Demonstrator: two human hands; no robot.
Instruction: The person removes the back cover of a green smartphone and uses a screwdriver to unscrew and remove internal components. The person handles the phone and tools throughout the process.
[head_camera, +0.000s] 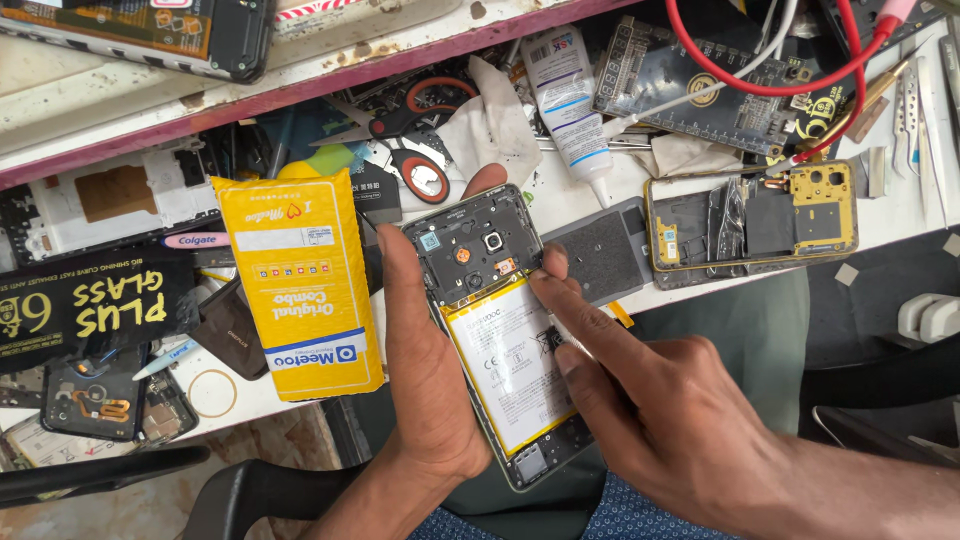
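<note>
My left hand (420, 370) grips an opened phone (480, 255) with its back cover off, holding it by the left edge, fingertips curling over the top. A white battery (505, 365) fills the phone's middle, below the dark camera section. My right hand (650, 400) rests on the phone's right side, with its index fingertip pressing at the battery's upper right corner and another finger lying on the battery.
A yellow packet (300, 285) lies left of the phone. A second opened phone with a gold frame (750, 220) sits at the right. Scissors (415, 140), a white glue tube (570, 100), red wires (780, 85), a black box (85, 305) and phone parts crowd the white bench (900, 215).
</note>
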